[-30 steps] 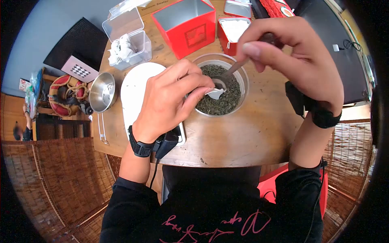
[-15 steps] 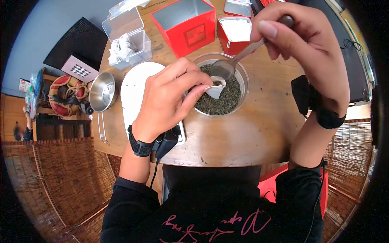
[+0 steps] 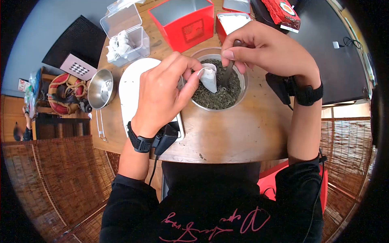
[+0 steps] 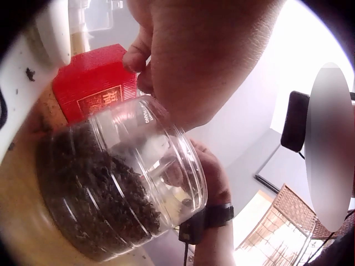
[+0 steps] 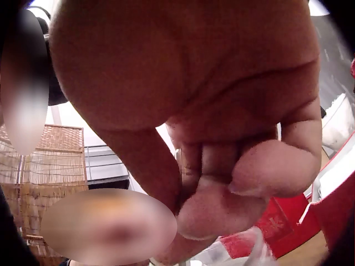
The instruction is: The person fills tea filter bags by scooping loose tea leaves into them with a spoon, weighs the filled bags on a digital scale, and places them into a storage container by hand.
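Observation:
My left hand (image 3: 160, 91) pinches the rim of a small white tea bag (image 3: 208, 82), which hangs mouth up over the left part of a clear plastic jar (image 4: 191, 172). Dark dried tea leaves (image 3: 219, 99) fill the lower part of that jar. Beyond the jar's right side, my right hand (image 3: 271, 50) grips a dark metal spoon (image 3: 228, 75) by its handle, thumb against the fingers. The spoon points steeply down, its bowl hidden among the leaves. In the right wrist view the curled fingers (image 5: 222, 213) hide the spoon.
A white kitchen scale (image 3: 135, 81) lies left of the jar, partly under my left forearm. Behind stand an open red tin (image 3: 188, 30), a smaller red box (image 3: 221, 30) with white contents, and a clear box (image 3: 142, 46) of white bags. A steel pan (image 3: 101, 89) sits far left.
My right hand has swung left and brought the spoon from beside the bag's mouth down into the leaves. The bag has risen slightly and now hangs more upright in my left hand.

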